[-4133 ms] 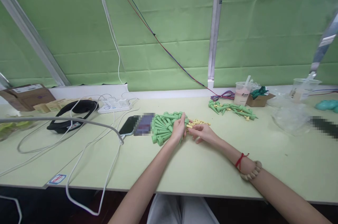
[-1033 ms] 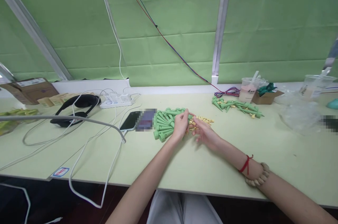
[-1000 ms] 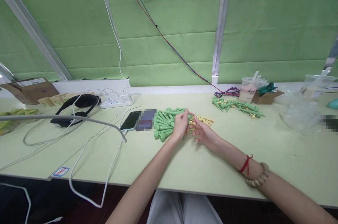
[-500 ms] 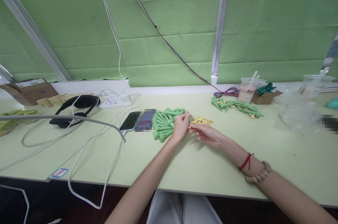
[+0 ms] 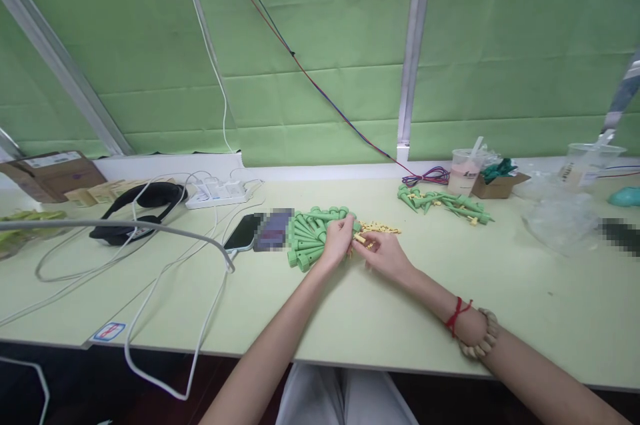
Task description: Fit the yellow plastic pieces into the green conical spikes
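Observation:
My left hand (image 5: 340, 237) is closed around a green plastic spike (image 5: 357, 226), whose end shows past the fingers; the rest of it is hidden. From the right, my right hand (image 5: 387, 255) pinches a small yellow plastic peg (image 5: 359, 238) between thumb and fingers, close against the left hand. Beside and under my left hand lies a pile of green hollow spikes (image 5: 304, 245) with round caps and small holes. Just behind my right hand is a heap of small yellow pegs (image 5: 385, 227), partly covered by the fingers.
Green spikes with yellow pegs (image 5: 445, 202) lie farther back on the right, near a drink cup (image 5: 464, 175) and a small cardboard box (image 5: 500, 186). To the left are a phone (image 5: 245, 231), headphones (image 5: 127, 225), a power strip (image 5: 217, 193) and loose white cables (image 5: 197, 338).
My right hand has turned and its fingers have drawn together, so the yellow peg now shows at the fingertips. My left hand stays almost in place; the view has shifted slightly.

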Available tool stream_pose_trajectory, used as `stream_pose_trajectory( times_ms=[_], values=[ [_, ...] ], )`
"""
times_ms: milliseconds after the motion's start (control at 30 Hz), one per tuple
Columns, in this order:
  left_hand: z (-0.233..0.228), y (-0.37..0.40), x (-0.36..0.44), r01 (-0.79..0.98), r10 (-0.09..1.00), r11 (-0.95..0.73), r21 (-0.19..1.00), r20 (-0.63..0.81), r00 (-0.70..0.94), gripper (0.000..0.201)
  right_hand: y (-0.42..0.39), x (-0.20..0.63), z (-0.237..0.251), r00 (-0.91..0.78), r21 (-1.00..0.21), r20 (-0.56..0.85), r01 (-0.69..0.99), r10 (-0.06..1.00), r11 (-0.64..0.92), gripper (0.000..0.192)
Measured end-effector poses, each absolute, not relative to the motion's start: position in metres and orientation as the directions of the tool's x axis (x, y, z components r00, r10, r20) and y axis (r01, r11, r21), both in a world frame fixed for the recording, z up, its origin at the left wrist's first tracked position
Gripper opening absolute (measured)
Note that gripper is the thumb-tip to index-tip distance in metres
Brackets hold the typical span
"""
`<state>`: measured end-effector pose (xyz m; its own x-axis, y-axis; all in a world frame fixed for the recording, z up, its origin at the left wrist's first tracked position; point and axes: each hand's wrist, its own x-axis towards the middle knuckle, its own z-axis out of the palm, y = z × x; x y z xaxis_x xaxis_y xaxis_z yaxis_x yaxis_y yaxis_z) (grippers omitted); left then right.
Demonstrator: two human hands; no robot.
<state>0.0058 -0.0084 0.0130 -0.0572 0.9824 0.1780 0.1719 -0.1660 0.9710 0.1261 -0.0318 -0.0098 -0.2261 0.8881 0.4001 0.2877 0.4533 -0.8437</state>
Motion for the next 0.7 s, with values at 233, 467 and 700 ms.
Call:
stream_pose_trajectory(
  times_ms=[233, 467, 700],
  values=[
    [0.017, -0.010, 0.005, 0.076, 0.994, -0.087, 0.993, 0.080, 0.079, 0.040, -0.035, 0.120, -0.002, -0.436, -0.953, -0.092, -0.222, 0.895, -0.206, 0.036],
    [0.021, -0.011, 0.004, 0.121, 0.985, -0.154, 0.981, 0.143, 0.099, 0.040, -0.034, 0.130, 0.010, -0.522, -0.748, -0.260, -0.423, 0.812, -0.512, 0.013],
    [0.017, -0.010, 0.006, 0.157, 0.980, -0.173, 0.972, 0.153, 0.127, 0.042, -0.036, 0.126, 0.015, -0.510, -0.695, -0.315, -0.451, 0.801, -0.560, 0.010]
  ],
)
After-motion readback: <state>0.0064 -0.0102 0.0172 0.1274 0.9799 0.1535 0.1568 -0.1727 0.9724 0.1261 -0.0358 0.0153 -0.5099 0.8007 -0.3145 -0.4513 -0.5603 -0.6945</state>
